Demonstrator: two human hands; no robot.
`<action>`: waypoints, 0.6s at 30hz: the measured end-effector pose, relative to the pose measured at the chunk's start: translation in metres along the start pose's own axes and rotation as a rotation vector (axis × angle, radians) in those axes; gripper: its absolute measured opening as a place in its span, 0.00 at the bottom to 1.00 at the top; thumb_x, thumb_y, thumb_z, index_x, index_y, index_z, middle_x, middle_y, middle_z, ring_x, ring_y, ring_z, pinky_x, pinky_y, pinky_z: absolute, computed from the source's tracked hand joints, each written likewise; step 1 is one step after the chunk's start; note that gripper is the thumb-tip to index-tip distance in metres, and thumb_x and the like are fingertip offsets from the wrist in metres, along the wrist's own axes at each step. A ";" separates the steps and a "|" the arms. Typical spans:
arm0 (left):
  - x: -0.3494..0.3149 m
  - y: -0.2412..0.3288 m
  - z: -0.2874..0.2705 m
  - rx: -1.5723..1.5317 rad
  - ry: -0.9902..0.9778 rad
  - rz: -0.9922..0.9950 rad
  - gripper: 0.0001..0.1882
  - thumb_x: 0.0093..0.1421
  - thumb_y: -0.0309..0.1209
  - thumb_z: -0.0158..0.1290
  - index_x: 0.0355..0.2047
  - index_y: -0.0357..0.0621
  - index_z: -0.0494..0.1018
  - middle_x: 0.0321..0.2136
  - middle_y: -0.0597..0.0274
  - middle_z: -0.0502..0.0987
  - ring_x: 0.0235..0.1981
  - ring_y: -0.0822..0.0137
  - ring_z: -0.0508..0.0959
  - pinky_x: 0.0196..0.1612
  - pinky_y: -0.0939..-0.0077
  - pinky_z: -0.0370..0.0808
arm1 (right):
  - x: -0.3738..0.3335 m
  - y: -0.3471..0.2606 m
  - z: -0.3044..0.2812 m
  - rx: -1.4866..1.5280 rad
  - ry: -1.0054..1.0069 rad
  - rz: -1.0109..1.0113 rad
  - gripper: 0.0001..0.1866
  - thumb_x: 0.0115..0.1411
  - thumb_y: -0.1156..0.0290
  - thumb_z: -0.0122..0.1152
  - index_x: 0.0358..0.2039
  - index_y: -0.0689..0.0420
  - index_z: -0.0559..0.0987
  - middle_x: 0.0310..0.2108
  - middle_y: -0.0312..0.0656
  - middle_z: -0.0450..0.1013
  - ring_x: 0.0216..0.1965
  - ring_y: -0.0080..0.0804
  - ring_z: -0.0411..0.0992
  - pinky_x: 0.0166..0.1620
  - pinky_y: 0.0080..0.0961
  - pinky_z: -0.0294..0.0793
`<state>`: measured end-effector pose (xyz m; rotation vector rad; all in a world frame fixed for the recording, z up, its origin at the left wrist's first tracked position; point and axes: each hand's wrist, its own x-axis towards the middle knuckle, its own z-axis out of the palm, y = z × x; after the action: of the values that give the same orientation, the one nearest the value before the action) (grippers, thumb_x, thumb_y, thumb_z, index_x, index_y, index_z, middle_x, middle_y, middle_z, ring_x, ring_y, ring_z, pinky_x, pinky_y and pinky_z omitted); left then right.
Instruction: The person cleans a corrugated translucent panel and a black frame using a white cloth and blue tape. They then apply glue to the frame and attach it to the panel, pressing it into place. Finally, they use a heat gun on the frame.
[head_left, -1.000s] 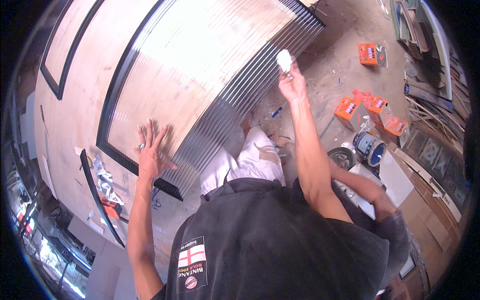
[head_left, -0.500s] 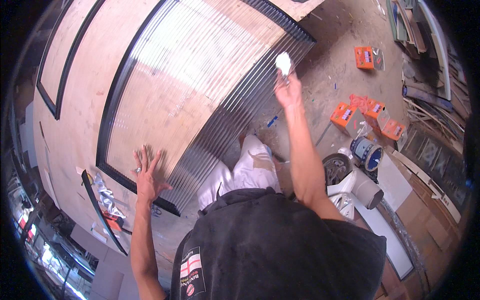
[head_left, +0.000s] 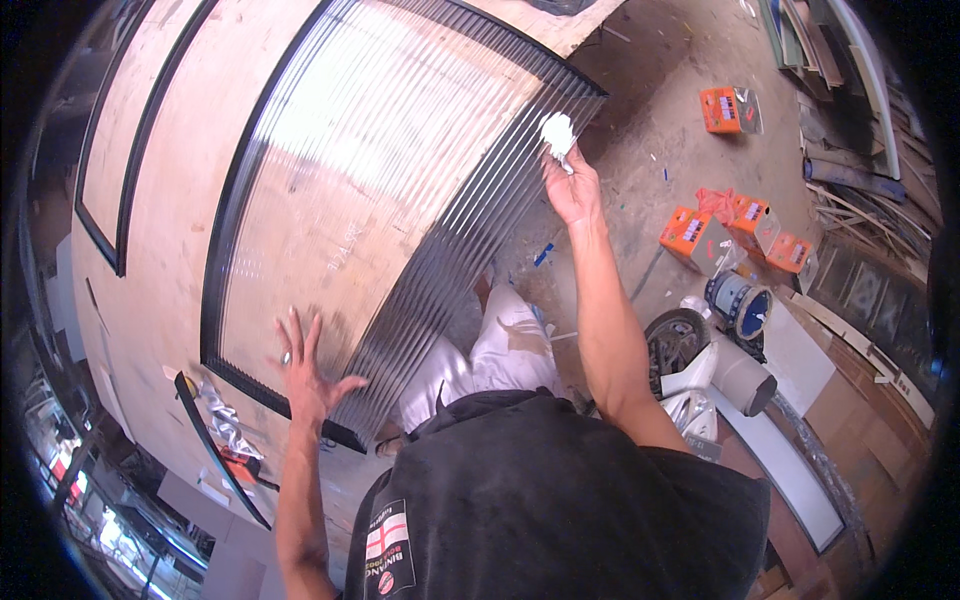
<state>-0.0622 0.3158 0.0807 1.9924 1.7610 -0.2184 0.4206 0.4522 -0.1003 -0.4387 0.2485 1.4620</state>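
A clear ribbed panel (head_left: 400, 190) lies over a black frame (head_left: 216, 270) on a plywood worktop (head_left: 165, 330). Its near right side overhangs the worktop, and my legs show through the ribs. My right hand (head_left: 572, 190) holds a crumpled white cloth (head_left: 557, 133) at the panel's right edge, near the far right corner. Whether the cloth presses on the panel, I cannot tell. Over the near left end of the panel, my left hand (head_left: 308, 375) has its fingers spread, with a ring on one of them and nothing in the grasp.
Another black frame (head_left: 122, 200) lies farther left on the worktop. Beside the near frame corner are a loose black strip (head_left: 215, 445) and crumpled white wrapping (head_left: 225, 425). Orange boxes (head_left: 725, 110) stand on the floor at right, near a wheel (head_left: 677, 340) and a blue-rimmed cylinder (head_left: 745, 305).
The cloth in my right hand has shifted slightly toward me and left. My left hand has moved a little right, fingers still spread. The whole view has shifted slightly.
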 end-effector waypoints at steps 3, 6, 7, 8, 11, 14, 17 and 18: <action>0.065 0.044 -0.002 -0.041 0.121 0.088 0.68 0.28 0.76 0.60 0.71 0.68 0.54 0.74 0.58 0.43 0.74 0.45 0.39 0.59 0.11 0.40 | 0.008 0.002 0.014 0.113 -0.018 0.112 0.18 0.70 0.74 0.48 0.58 0.64 0.71 0.57 0.51 0.71 0.55 0.44 0.71 0.58 0.37 0.76; 0.142 0.093 -0.010 -0.009 0.163 0.160 0.68 0.26 0.77 0.60 0.71 0.73 0.53 0.74 0.63 0.43 0.74 0.45 0.41 0.58 0.08 0.40 | 0.011 0.004 0.022 0.167 -0.109 0.196 0.18 0.70 0.72 0.49 0.57 0.65 0.71 0.57 0.53 0.70 0.55 0.46 0.71 0.60 0.39 0.75; 0.164 0.103 -0.011 -0.005 0.165 0.169 0.69 0.24 0.78 0.60 0.70 0.76 0.52 0.74 0.65 0.43 0.74 0.46 0.41 0.57 0.07 0.40 | 0.010 0.005 0.026 0.153 -0.096 0.195 0.18 0.69 0.71 0.49 0.57 0.66 0.72 0.57 0.53 0.71 0.55 0.47 0.71 0.59 0.40 0.75; 0.182 0.110 -0.010 -0.046 0.186 0.190 0.70 0.22 0.77 0.59 0.70 0.78 0.53 0.74 0.66 0.43 0.74 0.46 0.42 0.57 0.06 0.40 | 0.010 0.005 0.029 0.168 -0.109 0.213 0.18 0.69 0.72 0.49 0.56 0.66 0.72 0.57 0.53 0.71 0.55 0.47 0.71 0.59 0.40 0.75; 0.209 0.118 -0.006 -0.100 0.217 0.215 0.72 0.15 0.77 0.59 0.69 0.82 0.53 0.74 0.69 0.43 0.74 0.46 0.42 0.58 0.05 0.39 | 0.017 0.004 0.026 0.208 -0.124 0.231 0.17 0.69 0.72 0.49 0.56 0.65 0.73 0.56 0.53 0.71 0.54 0.48 0.71 0.59 0.40 0.75; 0.211 0.123 -0.007 -0.043 0.149 0.165 0.74 0.12 0.72 0.63 0.69 0.80 0.54 0.74 0.66 0.43 0.73 0.45 0.42 0.61 0.14 0.43 | 0.026 -0.001 0.010 0.196 -0.109 0.162 0.17 0.69 0.73 0.49 0.55 0.64 0.73 0.56 0.52 0.72 0.54 0.48 0.72 0.58 0.40 0.75; 0.208 0.130 -0.016 -0.038 0.105 0.132 0.73 0.12 0.68 0.67 0.69 0.77 0.56 0.74 0.62 0.44 0.73 0.43 0.42 0.65 0.22 0.47 | 0.025 -0.010 0.003 0.130 -0.086 0.043 0.16 0.68 0.76 0.49 0.55 0.62 0.74 0.55 0.49 0.73 0.53 0.44 0.73 0.57 0.40 0.75; 0.209 0.123 -0.009 -0.052 0.144 0.145 0.73 0.11 0.72 0.63 0.68 0.81 0.55 0.74 0.66 0.44 0.73 0.45 0.43 0.61 0.14 0.43 | 0.020 -0.008 0.008 0.135 -0.068 0.008 0.16 0.68 0.76 0.49 0.55 0.62 0.74 0.55 0.49 0.73 0.53 0.43 0.73 0.57 0.40 0.76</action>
<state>0.0892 0.4989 0.0310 2.1338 1.6787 0.0193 0.4300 0.4731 -0.1004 -0.2782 0.2931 1.4549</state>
